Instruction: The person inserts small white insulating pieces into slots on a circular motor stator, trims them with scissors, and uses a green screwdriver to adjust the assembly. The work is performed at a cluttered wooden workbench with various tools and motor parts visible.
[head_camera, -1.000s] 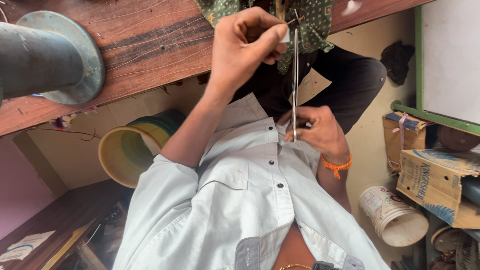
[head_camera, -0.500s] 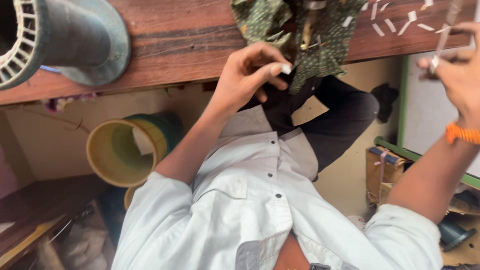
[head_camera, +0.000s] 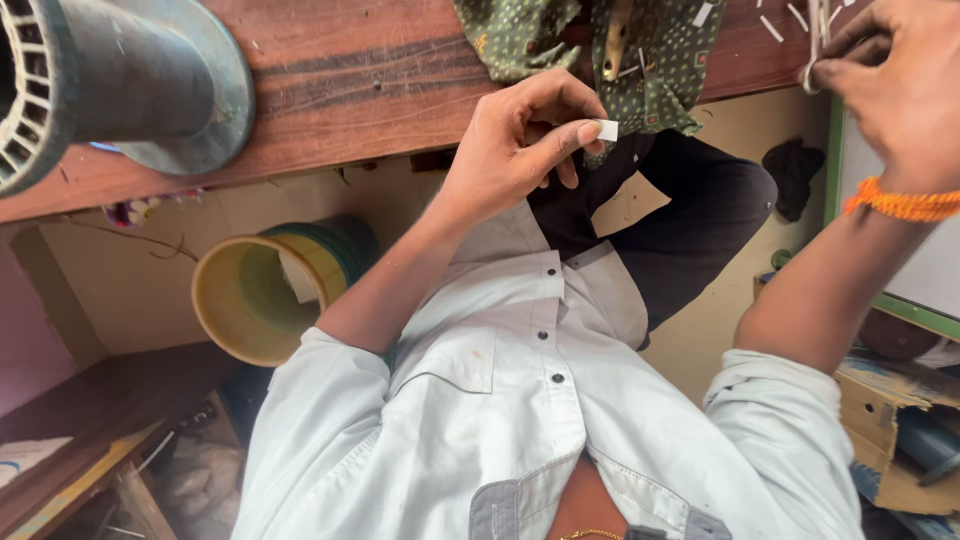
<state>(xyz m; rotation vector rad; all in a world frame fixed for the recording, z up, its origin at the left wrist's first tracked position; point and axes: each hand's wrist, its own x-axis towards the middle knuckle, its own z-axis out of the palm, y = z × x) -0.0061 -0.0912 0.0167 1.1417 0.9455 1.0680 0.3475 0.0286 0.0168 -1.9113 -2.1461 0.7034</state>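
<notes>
The right hand (head_camera: 895, 90) is cut off by the top and right edges; what its grip pinches is too thin to identify. The grey pipe (head_camera: 110, 85) is cropped at the left edge. The green cloth (head_camera: 600, 45) is cut off at the top.

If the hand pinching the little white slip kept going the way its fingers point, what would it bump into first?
Most likely the green patterned cloth on the wooden table; the left hand with its white slip points at it, though depth is unclear.

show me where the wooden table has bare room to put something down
The table is bare between the grey-green cone and the patterned green cloth. Beyond the cloth it is crowded: white scraps lie near the right hand. The left hand pinches a white scrap.
</notes>
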